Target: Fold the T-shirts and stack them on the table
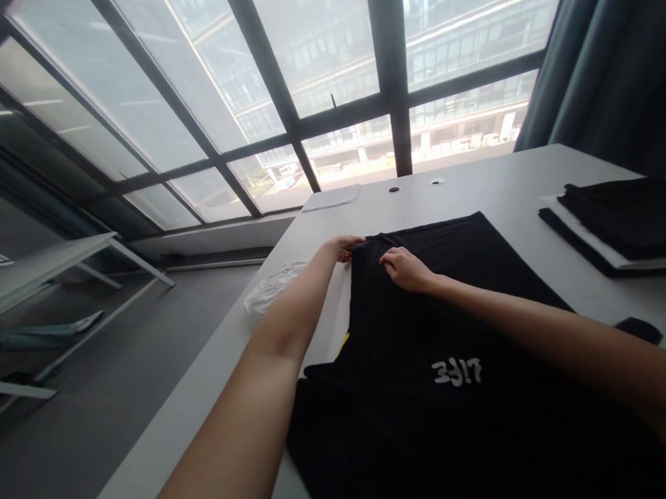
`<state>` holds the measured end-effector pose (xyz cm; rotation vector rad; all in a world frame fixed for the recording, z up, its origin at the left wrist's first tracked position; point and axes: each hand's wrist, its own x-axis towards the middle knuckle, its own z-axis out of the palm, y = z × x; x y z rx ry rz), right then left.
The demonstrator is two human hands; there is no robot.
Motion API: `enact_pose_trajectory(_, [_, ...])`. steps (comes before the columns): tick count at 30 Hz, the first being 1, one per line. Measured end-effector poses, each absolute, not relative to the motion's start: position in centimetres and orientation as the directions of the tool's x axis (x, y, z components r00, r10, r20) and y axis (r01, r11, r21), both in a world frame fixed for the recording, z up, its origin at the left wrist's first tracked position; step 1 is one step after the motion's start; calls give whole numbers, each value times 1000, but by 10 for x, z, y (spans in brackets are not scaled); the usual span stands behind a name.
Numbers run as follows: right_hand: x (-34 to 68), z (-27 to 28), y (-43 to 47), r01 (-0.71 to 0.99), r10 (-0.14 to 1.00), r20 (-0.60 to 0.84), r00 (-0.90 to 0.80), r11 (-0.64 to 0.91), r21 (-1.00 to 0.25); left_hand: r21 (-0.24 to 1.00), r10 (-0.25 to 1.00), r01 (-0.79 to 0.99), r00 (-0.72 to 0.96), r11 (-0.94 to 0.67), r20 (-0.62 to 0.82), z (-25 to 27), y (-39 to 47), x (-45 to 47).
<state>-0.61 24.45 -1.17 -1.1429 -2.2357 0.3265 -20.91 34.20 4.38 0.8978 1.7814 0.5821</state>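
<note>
A black T-shirt [414, 422] lies spread over the white table [533, 207], its white "LIFE" print upside down from where I look. At the shirt's far left corner, my left hand [343, 247] pinches the cloth's edge. My right hand [406, 269] is curled on the fabric just to the right of it, fingers bent together against the cloth; whether a fold is caught in them I cannot make out. A bit of yellow [343, 344] shows at the shirt's left edge.
A stack of folded dark and white clothes [632, 218] sits at the right. Crumpled white plastic [273, 287] lies by the left table edge, and a flat sheet [332, 198] near the far edge. Another table [45, 266] stands at left; windows and a dark curtain [610, 78] are behind.
</note>
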Motion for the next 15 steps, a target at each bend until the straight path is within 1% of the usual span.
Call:
enact_pose_trajectory(4, [-11,-12,233,691,791,344,-506,611,-387,750,804,290,-179,594,-567,46,364,-209])
enact_pose_trajectory(7, [-13,-18,227,706,787,275,-553,617,-346,786,832,273,-163,554,-530,49,371,-211])
enact_pose_trajectory(10, [-14,-23,222,724,798,210,-565,602,-338,827,866,262,-191,498,-462,50,373,-215])
enact_pose_trajectory(15, [-12,-24,222,722,796,176,-580,602,-341,879,914,302,-291,369,-283,42,366,-220])
